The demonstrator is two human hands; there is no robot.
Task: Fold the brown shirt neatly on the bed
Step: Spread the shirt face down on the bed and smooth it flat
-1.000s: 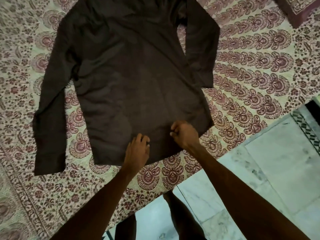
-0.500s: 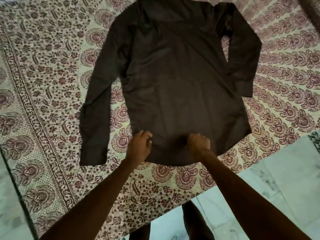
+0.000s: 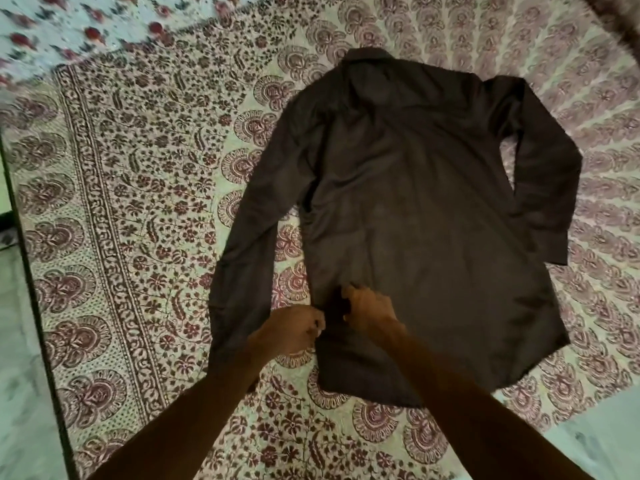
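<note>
1. Position of the work item. The brown shirt (image 3: 415, 209) lies spread flat on the bed (image 3: 138, 202), which is covered with a printed sheet in maroon and cream. The collar (image 3: 367, 57) points away from me and the hem (image 3: 467, 382) lies nearest to me, close to the bed's edge. The plain panel of the shirt faces up.

2. Sleeves. The sleeve on my left (image 3: 249, 254) runs down beside the body, with a strip of sheet showing between the two along the lower part. The sleeve on my right (image 3: 547, 174) lies beside the other side of the body, its cuff resting against the body's edge.

3. Left hand. My left hand (image 3: 289, 332) sits at the left side edge of the shirt body, a little above the hem. Its fingers are curled and pinch the cloth at that edge.

4. Right hand. My right hand (image 3: 369, 311) rests on the body panel just beside the left hand, with a dark fold of cloth between them. Its fingers are curled into the fabric and grip it; small creases radiate from the fingertips.

5. Surroundings. A pale tiled floor (image 3: 588, 438) shows at the lower right. A light cloth with red flowers (image 3: 69, 26) lies beyond the sheet at the upper left.
</note>
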